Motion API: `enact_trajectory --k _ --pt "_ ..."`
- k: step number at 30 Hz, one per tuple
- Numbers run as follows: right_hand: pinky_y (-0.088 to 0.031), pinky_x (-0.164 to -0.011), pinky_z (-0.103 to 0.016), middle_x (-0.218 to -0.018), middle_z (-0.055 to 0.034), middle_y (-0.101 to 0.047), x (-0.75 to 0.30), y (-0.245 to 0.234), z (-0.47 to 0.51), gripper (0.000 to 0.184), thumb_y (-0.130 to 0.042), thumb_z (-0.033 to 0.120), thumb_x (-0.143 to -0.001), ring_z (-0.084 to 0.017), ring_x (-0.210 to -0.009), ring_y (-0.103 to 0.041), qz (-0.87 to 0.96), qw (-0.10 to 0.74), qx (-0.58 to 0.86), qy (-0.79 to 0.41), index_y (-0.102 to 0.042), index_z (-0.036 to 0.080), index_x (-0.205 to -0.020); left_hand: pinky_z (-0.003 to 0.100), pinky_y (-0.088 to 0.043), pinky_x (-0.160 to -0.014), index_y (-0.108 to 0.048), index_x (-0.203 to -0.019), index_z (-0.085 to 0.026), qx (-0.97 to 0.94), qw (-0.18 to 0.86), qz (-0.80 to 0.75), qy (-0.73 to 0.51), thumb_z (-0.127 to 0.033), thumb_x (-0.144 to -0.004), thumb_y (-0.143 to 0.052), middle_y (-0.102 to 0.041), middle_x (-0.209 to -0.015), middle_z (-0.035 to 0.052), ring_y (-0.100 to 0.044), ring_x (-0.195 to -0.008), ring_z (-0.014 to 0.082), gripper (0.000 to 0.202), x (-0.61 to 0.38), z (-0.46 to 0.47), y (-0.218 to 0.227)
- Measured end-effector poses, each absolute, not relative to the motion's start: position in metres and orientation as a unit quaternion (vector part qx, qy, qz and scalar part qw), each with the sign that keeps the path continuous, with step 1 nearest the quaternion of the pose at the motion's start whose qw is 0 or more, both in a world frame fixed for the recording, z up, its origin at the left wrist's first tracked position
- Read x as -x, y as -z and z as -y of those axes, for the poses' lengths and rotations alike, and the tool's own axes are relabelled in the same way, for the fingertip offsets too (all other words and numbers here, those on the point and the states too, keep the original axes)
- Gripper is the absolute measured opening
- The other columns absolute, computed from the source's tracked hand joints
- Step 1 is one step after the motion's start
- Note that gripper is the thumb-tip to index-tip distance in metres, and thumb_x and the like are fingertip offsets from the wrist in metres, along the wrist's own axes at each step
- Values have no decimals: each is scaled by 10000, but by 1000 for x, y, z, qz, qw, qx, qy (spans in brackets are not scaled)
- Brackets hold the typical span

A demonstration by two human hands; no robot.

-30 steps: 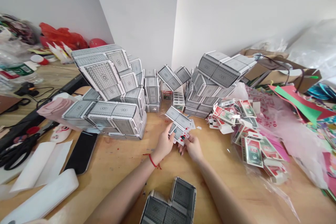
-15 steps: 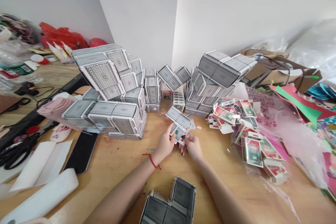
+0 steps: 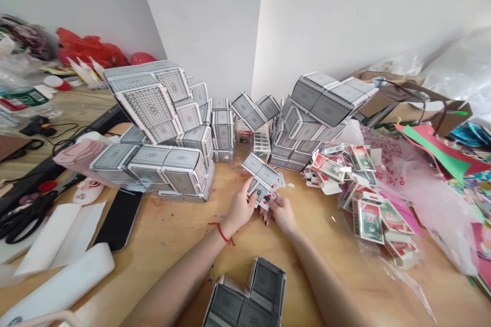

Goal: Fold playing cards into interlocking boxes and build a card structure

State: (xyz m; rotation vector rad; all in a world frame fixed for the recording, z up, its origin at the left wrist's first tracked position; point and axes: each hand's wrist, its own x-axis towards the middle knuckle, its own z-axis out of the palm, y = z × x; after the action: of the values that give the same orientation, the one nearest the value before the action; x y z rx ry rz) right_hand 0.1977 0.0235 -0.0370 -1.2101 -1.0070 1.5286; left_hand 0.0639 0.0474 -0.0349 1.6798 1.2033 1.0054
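Both hands hold a small folded card box (image 3: 263,176) with a grey patterned back and red-marked card faces, at the middle of the wooden table (image 3: 172,232). My left hand (image 3: 241,208), with a red string at the wrist, grips its lower left side. My right hand (image 3: 282,213) pinches its lower right edge. Large stacks of similar grey boxes (image 3: 153,122) rise beyond the left hand. Another stack (image 3: 316,107) stands farther right, and a smaller group (image 3: 245,296) lies nearest me, below both forearms.
A heap of red and green printed boxes (image 3: 364,199) lies on clear plastic at right. Black scissors (image 3: 26,225), a black phone (image 3: 118,219) and a white tube (image 3: 57,283) lie at left. A paper bag (image 3: 410,107) and coloured sheets (image 3: 441,156) sit at far right, against the wall.
The view has tilted slightly. Both hands keep hold of the small box in nearly the same spot, with only slight finger shifts.
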Motion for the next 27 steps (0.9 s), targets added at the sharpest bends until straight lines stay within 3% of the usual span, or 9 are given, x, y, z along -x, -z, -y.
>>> enact_trajectory --k 6,12,27 --pt "-442 -371 -217 -673 -55 -641 -211 35 -25 299 -569 439 -702 -113 -416 -554 412 424 414 -692 -477 156 -728 295 -467 -774 -401 -1208 -166 -654 434 -476 -396 -234 -807 -425 -579 -1084 88 -573 -881 156 408 -62 -48 32" --pt "-492 -555 -308 -819 -113 -647 -222 30 -26 351 -624 443 -662 -162 -585 -611 429 380 346 -743 -538 135 -807 322 -443 -844 -415 -1190 -131 -622 465 -459 -432 -248 -806 -435 -548 -1138 110 -542 -983 176 401 -59 -51 32" --pt "-460 -468 -251 -602 -7 -617 -208 38 -27 254 -647 389 -627 -117 -441 -534 494 437 442 -608 -548 161 -679 358 -368 -946 -371 -1262 -168 -640 523 -403 -394 -254 -788 -448 -453 -1267 87 -446 -1130 198 488 -54 -49 32"
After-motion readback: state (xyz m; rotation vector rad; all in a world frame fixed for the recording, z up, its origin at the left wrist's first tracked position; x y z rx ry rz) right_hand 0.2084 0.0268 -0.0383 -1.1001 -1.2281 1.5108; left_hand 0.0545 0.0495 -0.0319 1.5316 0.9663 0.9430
